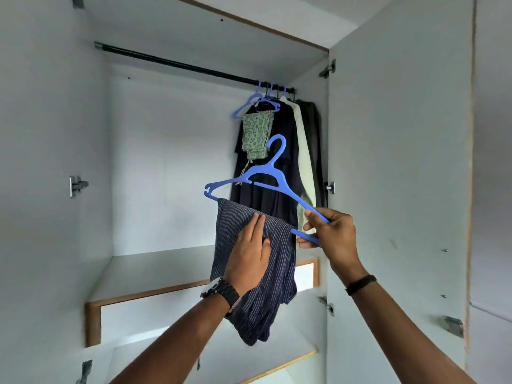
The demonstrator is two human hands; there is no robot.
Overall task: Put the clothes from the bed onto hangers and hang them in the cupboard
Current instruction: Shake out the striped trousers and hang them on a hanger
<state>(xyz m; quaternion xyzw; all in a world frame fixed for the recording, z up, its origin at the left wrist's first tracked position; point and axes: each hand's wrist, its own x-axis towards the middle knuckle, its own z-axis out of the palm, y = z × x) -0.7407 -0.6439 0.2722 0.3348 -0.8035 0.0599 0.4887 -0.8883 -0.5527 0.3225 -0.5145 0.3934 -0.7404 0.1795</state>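
Observation:
A blue plastic hanger is held up in front of the open cupboard. A dark navy striped garment is draped over its lower bar and hangs down. My right hand grips the hanger's right end, fingers curled round both bars. My left hand lies flat on the draped garment just below the bar, fingers straight. The black cupboard rail runs across the top. At its right end hang several clothes: a green patterned piece, a dark garment, a pale one and an olive one.
The cupboard's white right wall and open door stand close beside my right hand. Below are white shelves with wood edging. The left stretch of the rail carries nothing. Hinges sit on the left wall.

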